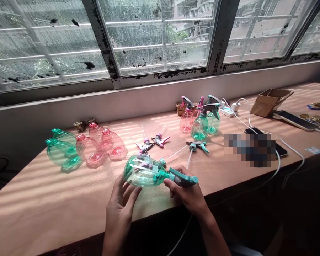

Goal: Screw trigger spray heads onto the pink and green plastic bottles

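Note:
A clear green spray bottle [144, 172] lies on its side in the air above the table's front edge, base to the left. My left hand [122, 199] is closed around its base from below. At the neck, my right hand [185, 192] grips the teal and grey spray head [180, 176]. Just behind the bottle, loose pink and grey spray heads [146, 145] lie with their tubes pointing away. A loose teal spray head [196, 146] rests beyond my right hand, and another teal collar [162, 162] shows partly behind the held bottle.
Green bottles without heads [61, 153] and pink ones [92, 153] stand at the left. Bottles with heads [200, 126] are grouped near the wall. To the right are a power strip [228, 111], white cables, phones [296, 120] and a cardboard box [269, 103].

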`<state>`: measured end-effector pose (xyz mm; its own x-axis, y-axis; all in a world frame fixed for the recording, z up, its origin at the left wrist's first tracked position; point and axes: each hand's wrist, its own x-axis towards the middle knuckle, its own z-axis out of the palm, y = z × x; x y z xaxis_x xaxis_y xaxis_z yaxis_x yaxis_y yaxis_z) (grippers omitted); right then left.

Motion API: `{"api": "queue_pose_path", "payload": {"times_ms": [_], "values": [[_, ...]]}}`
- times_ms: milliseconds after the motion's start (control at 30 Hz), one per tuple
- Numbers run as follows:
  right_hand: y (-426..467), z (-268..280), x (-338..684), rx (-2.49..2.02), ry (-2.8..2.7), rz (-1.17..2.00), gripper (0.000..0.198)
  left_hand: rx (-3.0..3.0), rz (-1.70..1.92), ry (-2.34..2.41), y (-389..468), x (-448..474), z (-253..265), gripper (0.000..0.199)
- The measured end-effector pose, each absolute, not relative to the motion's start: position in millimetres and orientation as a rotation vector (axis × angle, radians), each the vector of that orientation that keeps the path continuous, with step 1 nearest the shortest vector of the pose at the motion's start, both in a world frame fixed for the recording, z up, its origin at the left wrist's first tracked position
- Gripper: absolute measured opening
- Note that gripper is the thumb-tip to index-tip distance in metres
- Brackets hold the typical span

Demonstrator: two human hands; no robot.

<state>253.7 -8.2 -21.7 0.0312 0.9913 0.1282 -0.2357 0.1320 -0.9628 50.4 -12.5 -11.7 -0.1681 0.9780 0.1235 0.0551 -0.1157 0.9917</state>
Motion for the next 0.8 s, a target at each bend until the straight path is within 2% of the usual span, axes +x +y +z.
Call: {"api": "queue_pose_path", "payload": {"times_ms": [167,333,533,800], "values": [[-8,-22,253,-0.946,-1.092,1.215,0.03,1.337,1.365,1.435,-17,57,-9,0.066],[-7,-26,253,-0.954,-1.17,1.194,0.031,1.308,1.4,1.43,-22,61,-2,0.082],[-7,-27,252,-0.956,-1.175,1.184,0.031,1.289,1.415,1.498,-17,63,4,0.063],[-10,-22,255,-0.939,-1.122,1.168,0.031,1.265,1.445,1.346,-24,65,9,0.059]]}}
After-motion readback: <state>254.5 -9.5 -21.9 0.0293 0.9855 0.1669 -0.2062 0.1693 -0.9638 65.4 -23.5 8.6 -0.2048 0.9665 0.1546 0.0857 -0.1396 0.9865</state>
